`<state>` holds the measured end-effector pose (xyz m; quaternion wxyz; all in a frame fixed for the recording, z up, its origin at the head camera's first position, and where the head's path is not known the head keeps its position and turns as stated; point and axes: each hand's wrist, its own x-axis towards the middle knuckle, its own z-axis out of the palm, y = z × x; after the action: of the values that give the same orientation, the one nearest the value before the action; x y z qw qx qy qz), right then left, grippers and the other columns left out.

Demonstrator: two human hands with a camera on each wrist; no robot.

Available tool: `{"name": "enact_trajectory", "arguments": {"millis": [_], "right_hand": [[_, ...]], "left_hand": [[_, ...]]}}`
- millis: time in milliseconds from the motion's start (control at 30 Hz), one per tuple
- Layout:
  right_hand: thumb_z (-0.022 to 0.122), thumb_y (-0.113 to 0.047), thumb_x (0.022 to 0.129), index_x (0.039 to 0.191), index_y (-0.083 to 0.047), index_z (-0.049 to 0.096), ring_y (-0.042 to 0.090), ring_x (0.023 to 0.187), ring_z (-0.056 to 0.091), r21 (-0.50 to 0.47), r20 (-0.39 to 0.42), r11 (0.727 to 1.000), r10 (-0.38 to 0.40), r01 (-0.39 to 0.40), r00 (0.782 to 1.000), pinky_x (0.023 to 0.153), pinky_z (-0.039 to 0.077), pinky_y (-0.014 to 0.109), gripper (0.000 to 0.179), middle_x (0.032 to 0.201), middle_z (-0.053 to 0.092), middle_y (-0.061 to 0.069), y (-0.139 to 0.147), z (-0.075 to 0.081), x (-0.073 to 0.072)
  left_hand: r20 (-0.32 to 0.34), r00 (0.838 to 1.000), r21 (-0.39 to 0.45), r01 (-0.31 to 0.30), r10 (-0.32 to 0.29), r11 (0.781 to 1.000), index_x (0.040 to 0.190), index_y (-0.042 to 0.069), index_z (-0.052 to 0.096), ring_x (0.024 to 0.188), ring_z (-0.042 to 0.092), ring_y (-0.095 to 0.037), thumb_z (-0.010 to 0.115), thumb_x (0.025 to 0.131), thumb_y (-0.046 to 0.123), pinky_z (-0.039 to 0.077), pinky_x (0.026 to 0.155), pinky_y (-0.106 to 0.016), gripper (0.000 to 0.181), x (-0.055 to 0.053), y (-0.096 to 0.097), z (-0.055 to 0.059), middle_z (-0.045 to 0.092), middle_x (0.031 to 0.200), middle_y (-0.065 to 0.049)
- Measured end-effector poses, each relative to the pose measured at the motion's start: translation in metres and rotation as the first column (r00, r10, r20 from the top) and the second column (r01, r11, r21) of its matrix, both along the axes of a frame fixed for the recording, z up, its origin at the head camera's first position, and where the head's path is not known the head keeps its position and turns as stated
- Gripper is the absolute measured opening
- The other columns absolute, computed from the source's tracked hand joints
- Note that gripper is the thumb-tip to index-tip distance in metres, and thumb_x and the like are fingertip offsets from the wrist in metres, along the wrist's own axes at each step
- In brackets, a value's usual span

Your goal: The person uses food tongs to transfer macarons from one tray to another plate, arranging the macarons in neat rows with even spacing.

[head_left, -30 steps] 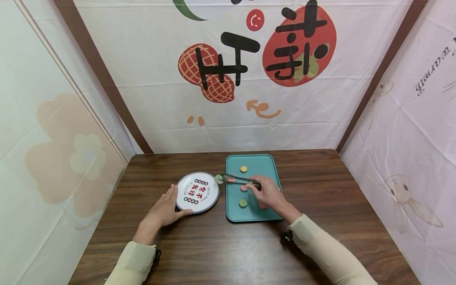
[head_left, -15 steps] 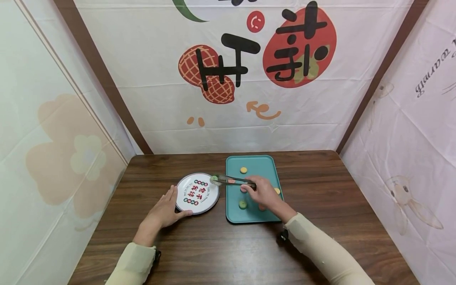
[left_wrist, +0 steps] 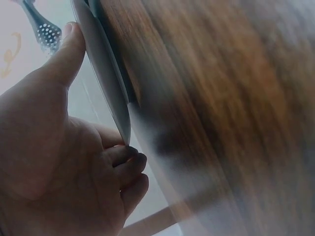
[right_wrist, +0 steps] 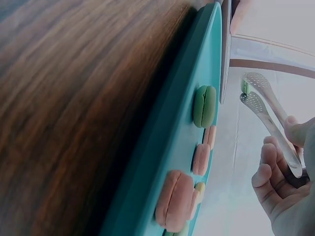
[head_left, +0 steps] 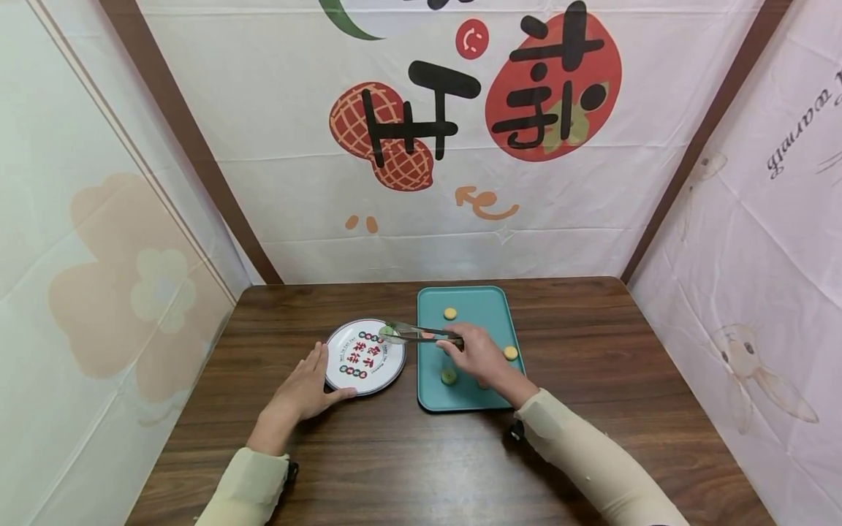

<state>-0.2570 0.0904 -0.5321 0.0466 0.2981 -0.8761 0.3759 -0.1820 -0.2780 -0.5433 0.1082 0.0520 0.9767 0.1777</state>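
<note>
My left hand point(head_left: 302, 386) holds the rim of a round white plate point(head_left: 335, 361) with red lettering, thumb on the near edge and fingers along the left. In the left wrist view, the thumb point(left_wrist: 69, 56) lies along the plate's edge point(left_wrist: 106, 73). My right hand point(head_left: 483, 354) grips metal tongs point(head_left: 421, 338) with perforated tips. Between those tips is a green macaron point(right_wrist: 245, 86), over the plate's upper right part in the head view. From the right wrist view, the tongs point(right_wrist: 270, 120) hold it raised.
Right of the plate is a teal tray point(head_left: 434, 398) bearing several macarons: a green one point(head_left: 449, 377), a yellow one point(head_left: 450, 313), another yellow one point(head_left: 510, 353) and pink ones point(right_wrist: 174, 200). Both stand on a brown wooden table point(head_left: 408, 467), with printed cloth walls point(head_left: 296, 204) around it.
My right hand has moved left with the tongs, carrying the green macaron from the plate's right edge to over the plate. The left hand stays at the rim.
</note>
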Motion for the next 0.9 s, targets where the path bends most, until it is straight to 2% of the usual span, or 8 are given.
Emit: {"name": "enact_trajectory", "arguments": {"millis": [167, 400, 500, 700, 900], "right_hand": [[0.071, -0.028, 0.106, 0.134, 0.002, 0.072, 0.006, 0.065, 0.054, 0.013, -0.005, 1.000, 0.010, -0.010, 1.000, 0.056, 0.049, 0.028, 0.041, 0.100, 0.072, 0.005, -0.006, 0.000, -0.001], [0.066, -0.033, 0.109, 0.138, -0.005, 0.072, 0.009, 0.057, 0.049, 0.053, 0.018, 0.999, 0.003, -0.003, 1.000, 0.051, 0.044, 0.028, 0.041, 0.085, 0.064, -0.003, -0.015, -0.001, -0.004], [0.065, -0.035, 0.109, 0.138, -0.004, 0.071, 0.009, 0.057, 0.050, 0.057, 0.022, 0.998, 0.005, -0.006, 1.000, 0.052, 0.045, 0.028, 0.043, 0.089, 0.068, -0.001, -0.019, 0.000, -0.005], [0.066, -0.034, 0.109, 0.138, -0.003, 0.070, 0.005, 0.065, 0.056, 0.063, 0.035, 0.998, 0.002, -0.004, 0.999, 0.059, 0.051, 0.028, 0.043, 0.112, 0.076, 0.007, -0.024, 0.000, -0.006], [0.069, -0.028, 0.108, 0.137, -0.001, 0.071, 0.006, 0.064, 0.055, 0.046, 0.043, 0.999, 0.014, -0.016, 0.999, 0.059, 0.051, 0.029, 0.040, 0.105, 0.075, 0.006, -0.029, 0.000, -0.008]], "left_hand": [[-0.007, 1.000, 0.002, 0.004, -0.004, 1.000, 0.164, -0.016, 0.010, 0.161, 0.015, -0.052, 0.069, 0.094, 0.072, 0.020, 0.131, -0.062, 0.128, 0.000, 0.001, -0.002, 0.009, 0.173, -0.037], [-0.006, 1.000, 0.001, 0.003, -0.003, 1.000, 0.164, -0.017, 0.010, 0.160, 0.017, -0.053, 0.070, 0.093, 0.072, 0.022, 0.130, -0.063, 0.129, 0.000, 0.002, -0.002, 0.009, 0.172, -0.038], [-0.006, 1.000, 0.004, 0.002, -0.002, 1.000, 0.164, -0.017, 0.010, 0.160, 0.017, -0.054, 0.070, 0.093, 0.071, 0.022, 0.130, -0.064, 0.128, 0.001, 0.002, -0.002, 0.009, 0.172, -0.038], [0.006, 1.000, 0.004, -0.001, 0.001, 1.000, 0.165, -0.016, 0.008, 0.160, 0.014, -0.053, 0.070, 0.094, 0.071, 0.020, 0.131, -0.063, 0.127, 0.001, 0.002, -0.001, 0.006, 0.173, -0.036], [0.002, 1.000, 0.003, 0.003, -0.003, 1.000, 0.165, -0.016, 0.008, 0.160, 0.012, -0.054, 0.069, 0.095, 0.070, 0.019, 0.130, -0.064, 0.126, 0.000, 0.000, 0.000, 0.004, 0.174, -0.036]]}}
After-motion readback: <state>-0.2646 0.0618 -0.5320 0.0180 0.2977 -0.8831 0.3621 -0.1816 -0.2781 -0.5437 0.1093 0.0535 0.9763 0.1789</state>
